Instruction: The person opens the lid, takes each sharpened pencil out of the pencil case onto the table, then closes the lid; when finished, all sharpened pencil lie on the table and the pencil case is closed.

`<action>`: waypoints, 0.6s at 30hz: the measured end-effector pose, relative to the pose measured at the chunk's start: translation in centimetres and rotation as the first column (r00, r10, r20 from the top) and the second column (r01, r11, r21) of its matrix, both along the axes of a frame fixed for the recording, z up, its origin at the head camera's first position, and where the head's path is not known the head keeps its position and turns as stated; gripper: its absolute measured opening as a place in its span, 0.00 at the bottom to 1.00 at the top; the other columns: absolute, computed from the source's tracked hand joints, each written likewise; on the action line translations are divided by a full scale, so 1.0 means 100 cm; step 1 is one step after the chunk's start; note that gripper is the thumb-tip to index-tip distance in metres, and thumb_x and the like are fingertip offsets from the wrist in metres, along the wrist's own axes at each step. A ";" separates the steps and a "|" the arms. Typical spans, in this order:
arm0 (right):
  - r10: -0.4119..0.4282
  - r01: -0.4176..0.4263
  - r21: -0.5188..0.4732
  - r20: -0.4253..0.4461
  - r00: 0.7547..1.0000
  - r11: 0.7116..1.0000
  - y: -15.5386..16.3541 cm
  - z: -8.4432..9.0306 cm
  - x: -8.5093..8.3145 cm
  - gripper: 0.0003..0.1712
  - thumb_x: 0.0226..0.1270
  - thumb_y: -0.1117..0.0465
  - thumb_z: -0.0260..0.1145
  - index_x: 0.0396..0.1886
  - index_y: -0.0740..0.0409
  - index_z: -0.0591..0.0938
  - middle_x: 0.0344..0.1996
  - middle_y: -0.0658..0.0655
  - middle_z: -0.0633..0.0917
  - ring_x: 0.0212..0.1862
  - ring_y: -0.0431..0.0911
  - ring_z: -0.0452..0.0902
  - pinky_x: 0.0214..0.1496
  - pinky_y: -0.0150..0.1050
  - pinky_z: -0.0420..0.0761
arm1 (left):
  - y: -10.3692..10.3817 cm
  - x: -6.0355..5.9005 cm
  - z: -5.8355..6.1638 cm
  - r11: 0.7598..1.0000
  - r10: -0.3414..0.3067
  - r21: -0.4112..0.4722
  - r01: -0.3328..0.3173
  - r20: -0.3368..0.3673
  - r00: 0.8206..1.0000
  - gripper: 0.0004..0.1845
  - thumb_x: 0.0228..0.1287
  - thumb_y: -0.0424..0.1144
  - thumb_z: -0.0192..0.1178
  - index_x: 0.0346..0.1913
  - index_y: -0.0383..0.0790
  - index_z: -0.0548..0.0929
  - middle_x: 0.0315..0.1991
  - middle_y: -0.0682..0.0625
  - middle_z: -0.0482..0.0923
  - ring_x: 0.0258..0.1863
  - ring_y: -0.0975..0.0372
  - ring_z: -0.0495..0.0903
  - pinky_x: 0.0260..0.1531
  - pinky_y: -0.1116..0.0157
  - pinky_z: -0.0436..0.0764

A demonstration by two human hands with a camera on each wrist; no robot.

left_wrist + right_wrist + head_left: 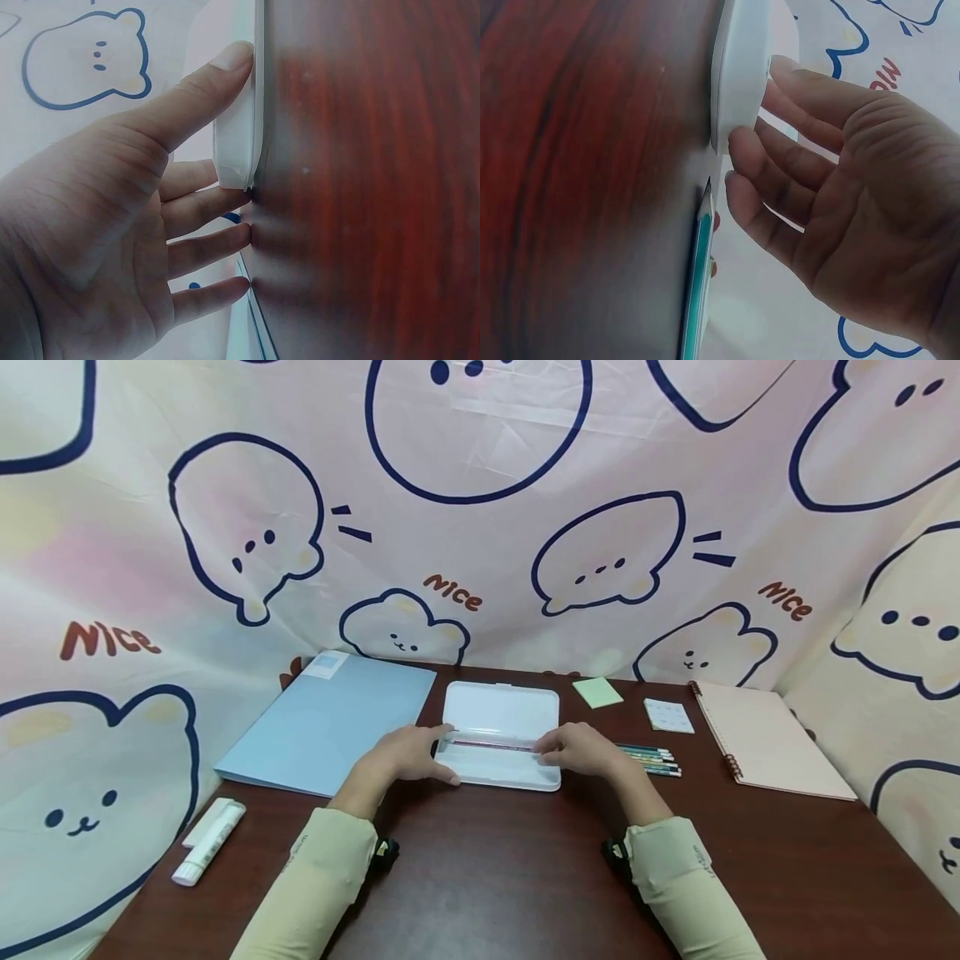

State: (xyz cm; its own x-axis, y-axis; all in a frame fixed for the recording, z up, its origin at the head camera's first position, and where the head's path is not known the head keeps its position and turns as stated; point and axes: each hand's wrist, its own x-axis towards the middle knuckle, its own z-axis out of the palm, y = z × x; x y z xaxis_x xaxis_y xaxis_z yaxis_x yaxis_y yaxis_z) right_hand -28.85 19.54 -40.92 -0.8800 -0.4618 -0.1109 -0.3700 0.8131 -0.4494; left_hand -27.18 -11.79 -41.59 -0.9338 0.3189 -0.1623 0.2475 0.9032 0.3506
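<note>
A white pencil case (498, 772) lies on the table with its lid (501, 706) raised at the back. Along its middle runs a thin dark reddish strip. At the case's left end is my left hand (405, 753), its thumb against the front wall (238, 142) and its other fingers extended past the corner, tips at the tabletop. My right hand (588, 749) holds the right end, thumb over the rim and curled fingers by the outer wall (742, 82). Several pencils (651, 760) lie beside the right hand; one teal pencil (697, 277) points toward the case.
Back left lies a blue folder (337, 718), with a white glue stick (210, 842) in front of it. Green sticky notes (597, 692), a small white pad (668, 715) and a spiral notebook (772, 739) are to the right. A printed cloth (480, 552) hangs behind the table.
</note>
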 end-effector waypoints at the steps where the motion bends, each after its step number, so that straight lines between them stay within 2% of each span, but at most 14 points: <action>1: 0.005 -0.005 0.005 0.000 1.000 1.000 -0.001 0.000 0.000 0.14 0.71 0.56 0.68 0.53 0.49 0.89 0.54 0.52 0.89 0.55 0.45 0.81 0.61 0.50 0.80 | 0.000 0.000 0.000 1.000 0.003 0.000 -0.003 0.002 1.000 0.52 0.50 0.65 0.74 0.77 0.52 0.66 0.71 0.46 0.73 0.67 0.51 0.73 0.67 0.47 0.72; 7: -0.004 0.006 0.021 -0.068 0.998 1.000 -0.004 0.002 0.000 0.14 0.71 0.58 0.68 0.54 0.48 0.88 0.48 0.52 0.89 0.43 0.44 0.77 0.50 0.44 0.79 | 0.000 -0.001 0.000 1.000 0.004 -0.001 -0.004 0.007 1.000 0.53 0.50 0.66 0.74 0.77 0.52 0.66 0.71 0.45 0.73 0.68 0.50 0.72 0.68 0.46 0.72; 9: -0.015 0.017 0.026 -0.067 0.998 1.000 -0.004 0.002 0.001 0.16 0.71 0.57 0.68 0.56 0.48 0.88 0.48 0.52 0.89 0.43 0.44 0.77 0.51 0.44 0.79 | 0.000 -0.001 0.000 1.000 0.003 0.001 -0.003 0.008 1.000 0.52 0.50 0.66 0.74 0.77 0.52 0.66 0.71 0.45 0.73 0.68 0.50 0.72 0.68 0.46 0.72; 12: 0.016 -0.014 0.035 -0.045 0.999 0.999 -0.005 0.002 0.003 0.16 0.71 0.58 0.67 0.57 0.51 0.87 0.49 0.53 0.90 0.45 0.43 0.79 0.53 0.46 0.80 | 0.000 -0.001 0.000 1.000 0.002 -0.002 -0.002 0.008 1.000 0.52 0.50 0.66 0.74 0.77 0.52 0.66 0.71 0.45 0.72 0.68 0.50 0.72 0.68 0.46 0.71; 18: 0.065 -0.064 0.050 -0.023 0.998 0.997 -0.007 -0.001 0.006 0.11 0.69 0.62 0.67 0.48 0.50 0.90 0.41 0.51 0.89 0.41 0.44 0.77 0.50 0.46 0.79 | -0.001 -0.002 0.000 1.000 -0.002 -0.005 0.002 0.005 1.000 0.53 0.50 0.65 0.74 0.77 0.51 0.66 0.72 0.44 0.72 0.69 0.49 0.72 0.68 0.45 0.71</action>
